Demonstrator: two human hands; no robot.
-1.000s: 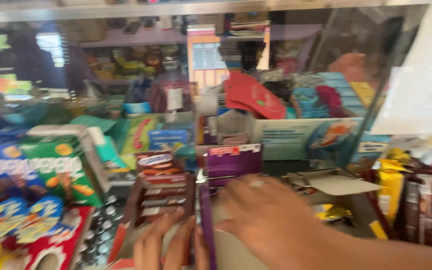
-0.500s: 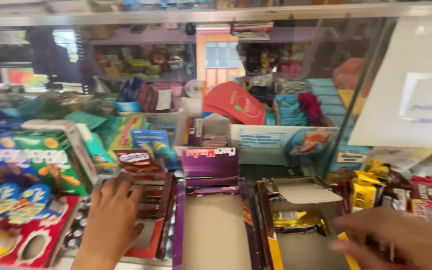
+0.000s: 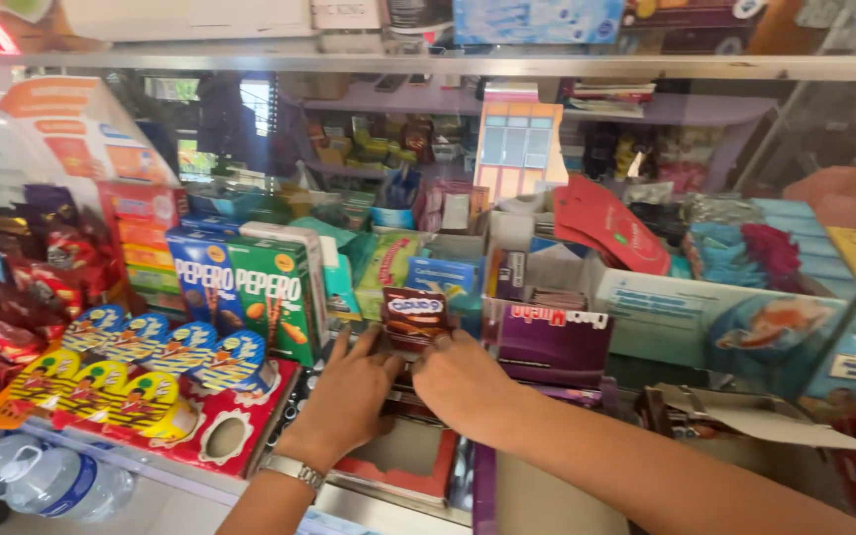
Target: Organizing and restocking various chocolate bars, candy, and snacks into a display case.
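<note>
Both my hands meet at the middle of a shop display shelf. My left hand (image 3: 344,396), with a metal watch (image 3: 292,470) on the wrist, grips the left side of a stack of dark brown chocolate bar packs (image 3: 414,315). My right hand (image 3: 460,381) presses the stack from the right. The front pack stands upright, facing me. Under the hands lies a red and brown display tray (image 3: 398,464), partly hidden by my arms.
Green and blue biscuit-stick boxes (image 3: 250,287) stand left of the hands. A red tray of round snack cups (image 3: 141,376) lies lower left. A purple carton (image 3: 552,342) sits to the right. Water bottles (image 3: 42,481) are at the bottom left. An open cardboard box (image 3: 745,416) is at the right.
The view swung left. My right hand came from the lower right to the chocolate packs. Both hands now hold the stack together, and its front pack is raised upright.
</note>
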